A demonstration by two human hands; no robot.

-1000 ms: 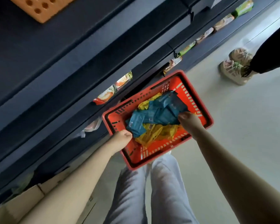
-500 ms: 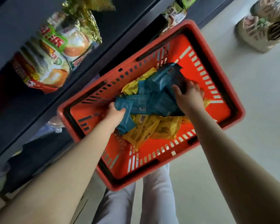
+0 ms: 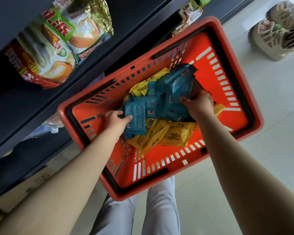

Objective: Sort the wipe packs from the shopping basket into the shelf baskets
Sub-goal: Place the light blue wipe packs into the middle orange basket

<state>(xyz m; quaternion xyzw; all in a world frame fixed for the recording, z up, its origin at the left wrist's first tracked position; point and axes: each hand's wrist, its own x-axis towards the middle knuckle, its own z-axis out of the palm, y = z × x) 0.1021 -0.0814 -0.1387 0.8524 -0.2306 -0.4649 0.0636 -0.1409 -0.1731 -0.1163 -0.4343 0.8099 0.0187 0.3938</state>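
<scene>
A red shopping basket [image 3: 241, 70] sits on the floor beside the dark shelf, holding a heap of teal and yellow wipe packs. My left hand [image 3: 115, 122] pinches a teal wipe pack [image 3: 136, 116] at the pile's left side. My right hand [image 3: 199, 104] grips a bundle of teal packs [image 3: 175, 89] at the pile's right, lifted a little above the rest. Several yellow wipe packs [image 3: 168, 136] lie underneath, partly covered by the teal ones. No shelf baskets are in view.
Dark shelving [image 3: 119, 19] runs along the left, with large snack bags [image 3: 58, 43] hanging over an edge. Cardboard boxes [image 3: 24, 187] stand at lower left. Another person's shoes [image 3: 275, 36] are at top right on the pale floor. My legs [image 3: 139, 212] are below the basket.
The view has closed in on the basket. My left hand moved from the basket's rim onto a teal pack, and my right hand closed round the teal bundle.
</scene>
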